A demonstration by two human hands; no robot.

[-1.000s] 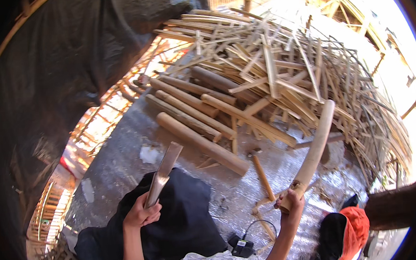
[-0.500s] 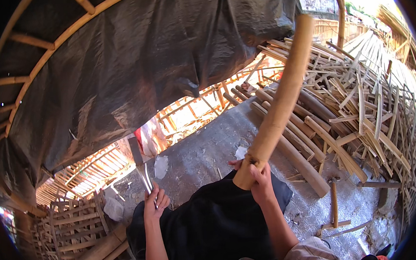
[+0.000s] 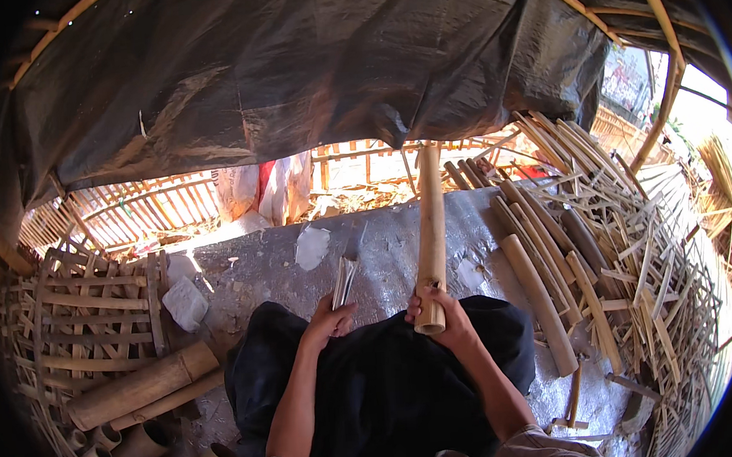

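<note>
My right hand [image 3: 443,316] is wrapped round the near end of a bamboo pole [image 3: 429,225]. The pole is light tan, its open hollow end toward me and its length running away, nearly straight ahead. In my left hand [image 3: 328,325] is a knife [image 3: 344,280] with a shiny metal handle; its wide dark blade points away from me and blends with the grey surface behind it. Knife and pole are apart. Both hands are above the black cloth [image 3: 376,387] over my lap.
Several bamboo poles [image 3: 538,302] lie on the grey sheet [image 3: 259,260] to my right, beside a big heap of split strips [image 3: 662,269]. Left are a woven bamboo frame [image 3: 94,312], thick bamboo pieces [image 3: 149,384] and a pale block [image 3: 185,304]. A dark tarp [image 3: 289,74] hangs ahead.
The pole has swung from leaning up to the right to pointing straight ahead and lower. The knife has come nearer to it. My view has turned to the left.
</note>
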